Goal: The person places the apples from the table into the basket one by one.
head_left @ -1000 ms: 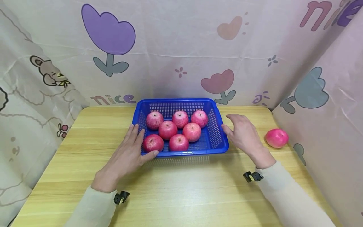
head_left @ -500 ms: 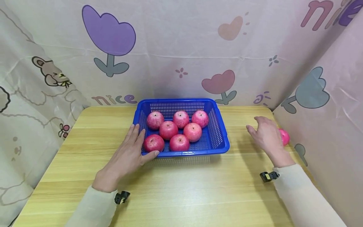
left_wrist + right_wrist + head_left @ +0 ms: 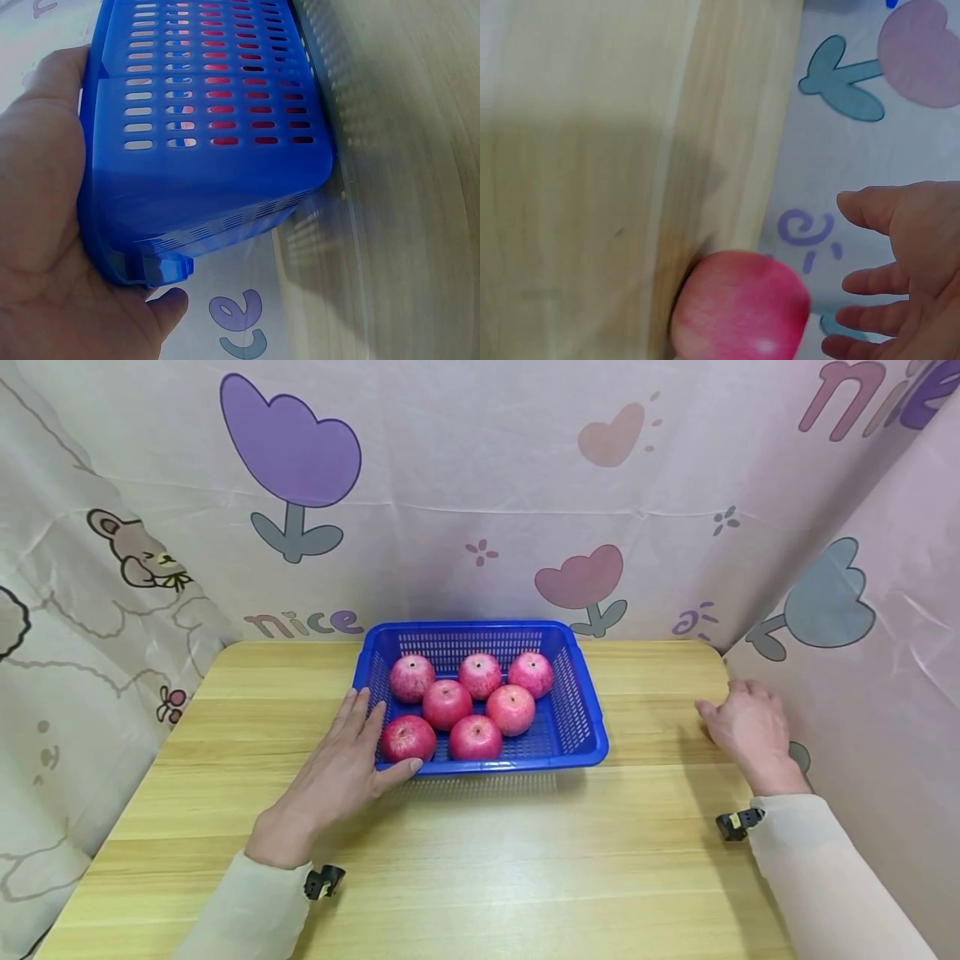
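A blue perforated plastic basket (image 3: pixel 517 765) stands on the table with several pink-red apples (image 3: pixel 447 705) in it. My left hand (image 3: pixel 326 785) rests on the basket's front left corner, fingers straight along the left rim and thumb over the front rim. In the left wrist view, the palm lies against the rim. At the table's right edge, my right hand (image 3: pixel 753 735) is over a single apple (image 3: pixel 739 311), which it hides in the head view. The right wrist view shows this apple on the table, with the fingers spread and apart from it.
The wooden table (image 3: pixel 480 868) extends in front of the basket and on both sides of it. A printed cloth (image 3: pixel 450 560) hangs behind the table and along its left and right sides.
My right hand has moved right, from beside the basket's right rim to over the lone apple, which is now covered in the head view. The left hand has stayed on the basket.
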Tool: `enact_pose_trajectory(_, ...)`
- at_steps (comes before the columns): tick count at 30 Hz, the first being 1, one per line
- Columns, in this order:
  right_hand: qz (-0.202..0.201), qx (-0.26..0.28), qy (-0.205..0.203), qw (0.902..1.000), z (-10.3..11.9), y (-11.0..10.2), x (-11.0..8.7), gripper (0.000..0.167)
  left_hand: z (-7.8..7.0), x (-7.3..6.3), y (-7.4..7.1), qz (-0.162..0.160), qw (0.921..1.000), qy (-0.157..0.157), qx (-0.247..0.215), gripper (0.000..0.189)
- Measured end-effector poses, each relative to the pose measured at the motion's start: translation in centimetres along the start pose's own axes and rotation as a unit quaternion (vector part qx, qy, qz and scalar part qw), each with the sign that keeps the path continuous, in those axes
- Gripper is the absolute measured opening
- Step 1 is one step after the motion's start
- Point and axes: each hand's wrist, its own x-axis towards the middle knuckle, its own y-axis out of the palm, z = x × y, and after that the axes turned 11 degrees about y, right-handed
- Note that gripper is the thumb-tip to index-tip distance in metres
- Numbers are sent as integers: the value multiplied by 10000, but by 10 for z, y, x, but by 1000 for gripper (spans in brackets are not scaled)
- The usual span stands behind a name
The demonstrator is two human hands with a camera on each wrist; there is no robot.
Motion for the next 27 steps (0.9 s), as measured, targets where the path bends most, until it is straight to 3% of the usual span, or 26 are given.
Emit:
enact_pose_trajectory(13, 653, -37, 538, 9964, -22, 12, 5, 71, 0, 0, 1, -28, 10000, 19, -30, 119)
enact_pose_trajectory(19, 723, -47, 592, 9956, -23, 11, 5, 63, -1, 0, 0, -24, 10000, -24, -53, 118)
enact_pose_trajectory(27, 1057, -9, 734, 9917, -20, 6, 3, 69, -1, 0, 0, -30, 10000, -32, -49, 118)
